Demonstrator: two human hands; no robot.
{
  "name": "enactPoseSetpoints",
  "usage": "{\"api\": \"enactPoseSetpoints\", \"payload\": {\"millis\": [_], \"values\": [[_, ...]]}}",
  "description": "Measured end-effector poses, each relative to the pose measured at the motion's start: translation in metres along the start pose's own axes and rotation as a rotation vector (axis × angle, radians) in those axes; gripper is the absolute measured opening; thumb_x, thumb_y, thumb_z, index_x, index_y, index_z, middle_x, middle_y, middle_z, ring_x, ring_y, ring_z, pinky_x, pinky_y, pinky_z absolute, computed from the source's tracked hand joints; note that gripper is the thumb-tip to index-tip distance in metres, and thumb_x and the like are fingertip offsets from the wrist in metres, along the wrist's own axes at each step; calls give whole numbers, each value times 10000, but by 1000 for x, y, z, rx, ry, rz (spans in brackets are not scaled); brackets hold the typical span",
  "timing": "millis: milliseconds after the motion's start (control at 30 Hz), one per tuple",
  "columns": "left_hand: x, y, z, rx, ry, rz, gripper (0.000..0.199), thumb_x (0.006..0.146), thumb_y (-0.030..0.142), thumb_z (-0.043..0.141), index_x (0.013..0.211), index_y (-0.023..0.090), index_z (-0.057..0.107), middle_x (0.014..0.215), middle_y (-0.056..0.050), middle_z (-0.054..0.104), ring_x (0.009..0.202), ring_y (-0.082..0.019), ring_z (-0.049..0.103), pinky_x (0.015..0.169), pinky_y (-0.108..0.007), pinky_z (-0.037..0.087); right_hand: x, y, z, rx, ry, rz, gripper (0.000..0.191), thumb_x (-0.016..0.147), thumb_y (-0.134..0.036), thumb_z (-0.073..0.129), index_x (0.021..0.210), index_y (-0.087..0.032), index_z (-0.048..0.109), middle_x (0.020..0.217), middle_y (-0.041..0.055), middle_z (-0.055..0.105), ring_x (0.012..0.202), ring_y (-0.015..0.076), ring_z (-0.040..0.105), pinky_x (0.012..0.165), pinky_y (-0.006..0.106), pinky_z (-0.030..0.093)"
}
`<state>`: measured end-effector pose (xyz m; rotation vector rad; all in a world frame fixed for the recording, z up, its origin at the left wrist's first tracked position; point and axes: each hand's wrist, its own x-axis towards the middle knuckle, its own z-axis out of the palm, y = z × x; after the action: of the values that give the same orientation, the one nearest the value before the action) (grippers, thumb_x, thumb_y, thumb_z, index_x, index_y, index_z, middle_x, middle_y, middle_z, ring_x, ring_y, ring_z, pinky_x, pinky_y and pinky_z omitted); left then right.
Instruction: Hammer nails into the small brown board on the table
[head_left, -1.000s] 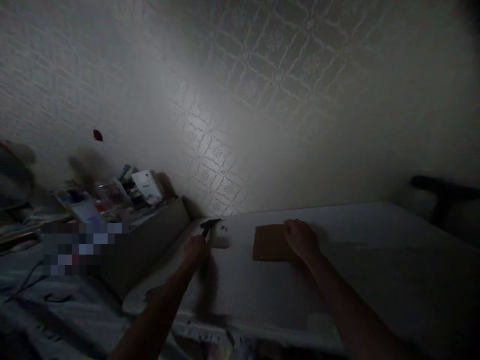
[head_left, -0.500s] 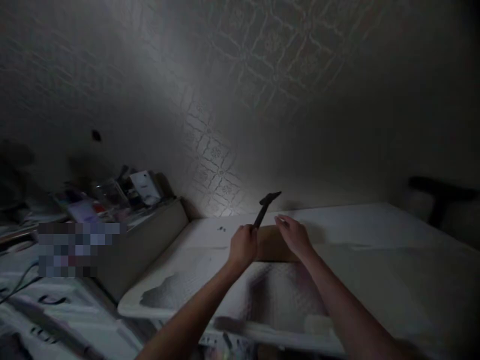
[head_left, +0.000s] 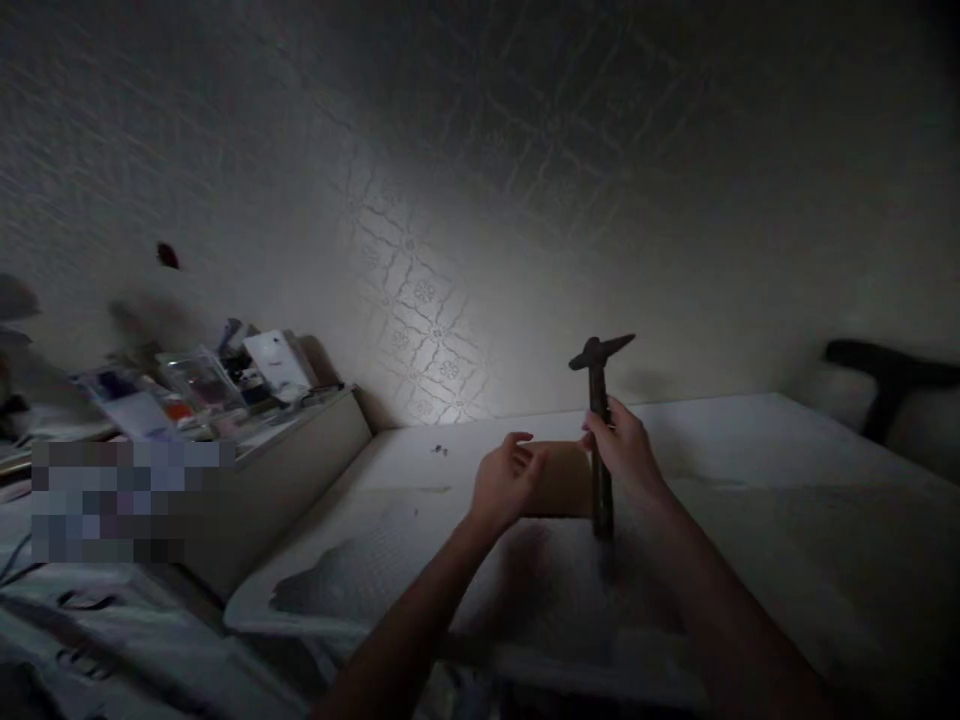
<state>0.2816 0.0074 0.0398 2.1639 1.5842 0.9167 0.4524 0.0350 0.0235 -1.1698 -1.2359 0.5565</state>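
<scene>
My right hand (head_left: 624, 445) is wrapped round the handle of a hammer (head_left: 598, 385). The hammer stands nearly upright, its dark head with a pointed end on top and the handle's end hanging down. A flat brown board (head_left: 559, 482), perhaps wood or cardboard, lies on the white table (head_left: 739, 440) behind and between my hands. My left hand (head_left: 504, 478) is at the board's left side, fingers curved but apart, with nothing visible in them. Whether it touches the board is unclear. Some tiny objects (head_left: 440, 451), too small to name, lie on the table to the left.
On the left, a white drawer cabinet (head_left: 82, 600) carries a cluttered shelf with a white box (head_left: 277, 360) and several small items. A patterned wall (head_left: 450, 300) rises behind the table. The black T-shaped back of something (head_left: 889, 375) stands at the right edge.
The hammer has passed from my left hand to my right hand and now stands more upright, further right. My left hand has let go and its fingers have loosened.
</scene>
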Motion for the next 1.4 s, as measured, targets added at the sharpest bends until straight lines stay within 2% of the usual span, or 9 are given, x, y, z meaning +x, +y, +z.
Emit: {"api": "enactPoseSetpoints", "payload": {"millis": [67,133,200,267,400,567,767,1033,1400], "values": [[-1,-24,-8,154,-7,-1,436,844,425,486,1222,209,487,1123,-58,623,1045,-193,565,916,-319,432,0,-3,-7,-140,-25,-82,388,806,-370,401,1101,-155,531,754,49,626,588,168,592,583,285,457],[-4,-46,-12,327,-105,-21,561,795,479,546,1281,213,453,1287,-88,520,1184,-242,470,1013,-399,348,-1,-5,-12,-308,-34,-177,427,828,-324,384,1203,-157,501,881,85,651,739,205,616,690,318,465],[-7,-61,-12,414,-223,-25,694,751,574,557,1342,256,382,1413,-88,378,1295,-285,334,1053,-510,257,-3,-7,-13,-423,-90,-250,442,845,-283,370,1256,-160,476,1046,114,638,907,234,602,801,343,444],[-8,-68,-9,445,-310,-16,764,718,639,551,1370,307,331,1471,-73,273,1348,-314,217,1046,-602,175,-6,-7,-11,-470,-204,-289,441,863,-263,358,1283,-172,458,1152,114,604,1000,235,578,856,337,424],[-1,-70,-2,433,-343,2,717,721,639,546,1353,358,353,1483,-54,247,1358,-331,176,1025,-653,119,-13,-1,-1,-538,-435,-285,410,885,-259,358,1275,-210,471,1170,87,604,1027,216,575,867,311,418],[7,-76,5,441,-327,41,697,734,652,514,1339,329,388,1466,-54,291,1350,-318,206,1033,-634,130,-17,6,6,-609,-558,-291,410,886,-241,364,1281,-213,471,1163,85,608,1043,208,572,861,311,425],[-1,-80,7,397,-288,80,679,770,667,441,1350,320,371,1441,-53,343,1338,-307,241,1029,-636,135,-18,8,3,-590,-599,-295,428,882,-239,366,1299,-247,463,1219,52,581,1066,199,561,885,319,420],[-1,-77,6,370,-303,72,645,796,615,432,1349,287,374,1452,-50,322,1341,-305,234,1028,-651,117,-19,11,2,-635,-644,-245,425,872,-231,381,1282,-224,492,1200,69,591,1046,216,570,890,342,419],[0,-79,7,376,-314,72,645,793,640,417,1342,302,379,1454,-35,318,1335,-319,246,1025,-658,129,-18,14,3,-599,-623,-255,426,879,-266,369,1284,-213,491,1176,81,605,1024,229,586,866,362,444]]}}
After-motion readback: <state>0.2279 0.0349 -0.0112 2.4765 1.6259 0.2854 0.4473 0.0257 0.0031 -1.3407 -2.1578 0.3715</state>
